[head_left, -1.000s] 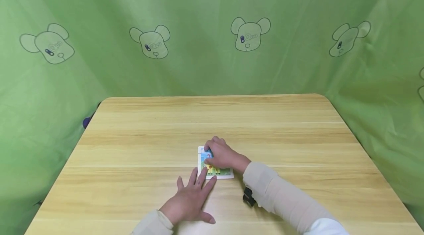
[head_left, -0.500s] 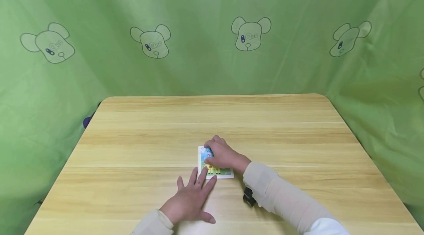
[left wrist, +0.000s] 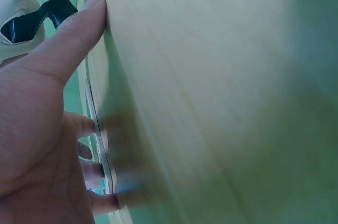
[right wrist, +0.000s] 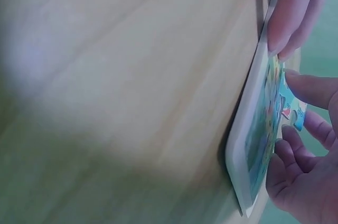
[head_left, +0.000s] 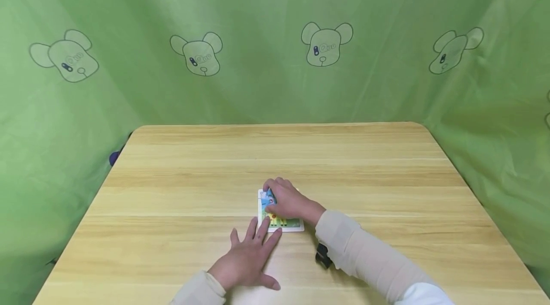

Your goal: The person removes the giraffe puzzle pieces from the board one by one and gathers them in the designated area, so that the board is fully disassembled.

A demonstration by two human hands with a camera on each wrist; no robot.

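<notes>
A small picture puzzle (head_left: pixel 294 224) in a white frame lies flat on the table, showing a yellow figure on green and blue. My left hand (head_left: pixel 247 259) spreads its straight fingers over the near left edge, fingertips resting on the frame. Over the upper part of the puzzle, my right hand (head_left: pixel 289 201) pinches a blue puzzle piece (right wrist: pixel 288 105) between thumb and fingers. The right wrist view has the piece tilted up from the board. The right hand covers the upper right of the puzzle. In the left wrist view the board (left wrist: pixel 97 129) appears edge-on beside the fingers.
The wood-grain table (head_left: pixel 180 171) reaches out around the puzzle on all sides. Green curtains (head_left: pixel 258 85) printed with bear heads hang behind and beside it. A black wrist device (head_left: pixel 323 256) sits under the right forearm.
The right hand's fingertips have shifted very slightly left over the puzzle, still pinching the piece. The left hand stays in place on the frame.
</notes>
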